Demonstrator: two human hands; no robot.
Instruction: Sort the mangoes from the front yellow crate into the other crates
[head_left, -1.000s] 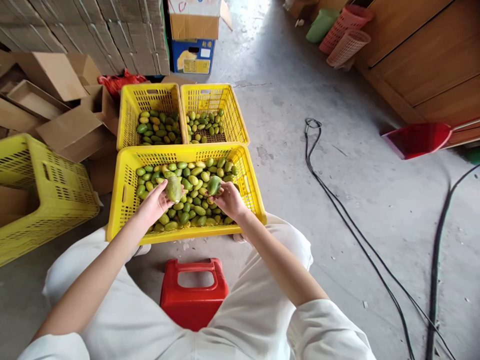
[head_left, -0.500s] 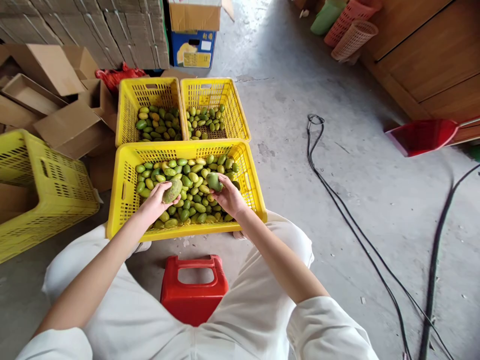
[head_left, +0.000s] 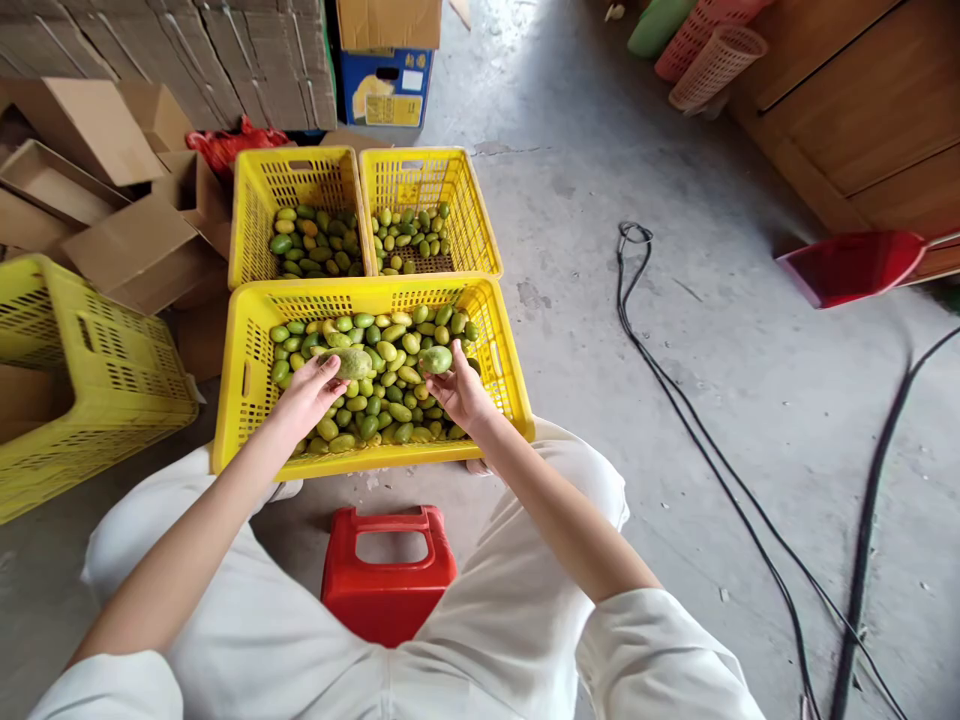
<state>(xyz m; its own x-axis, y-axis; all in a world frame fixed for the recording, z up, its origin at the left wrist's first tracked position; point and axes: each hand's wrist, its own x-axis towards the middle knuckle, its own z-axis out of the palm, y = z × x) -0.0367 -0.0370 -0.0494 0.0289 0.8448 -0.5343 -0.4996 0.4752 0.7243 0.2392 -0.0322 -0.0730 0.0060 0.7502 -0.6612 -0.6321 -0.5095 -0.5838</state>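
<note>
Above the near yellow crate, my left hand is closed round a dull green mango with a mottled skin. To its right, my right hand grips a smaller, smoother green mango between thumb and fingers. The two fruits are held apart, at about the same height. Beneath them, many green and yellowish mangoes cover the bottom of the crate. Behind it stand two more yellow crates, the back left crate and the back right crate, both partly filled with similar fruit.
A red plastic stool shows between my knees. Left are another yellow crate and loose cardboard boxes. A looped black cable crosses the floor at right, near a red dustpan. A blue carton stands at the back.
Both mangoes have been turned in my fingers: the left one now lies more level, and the right one shows a different side. Both hands keep their hold. The view has tipped slightly downward.
</note>
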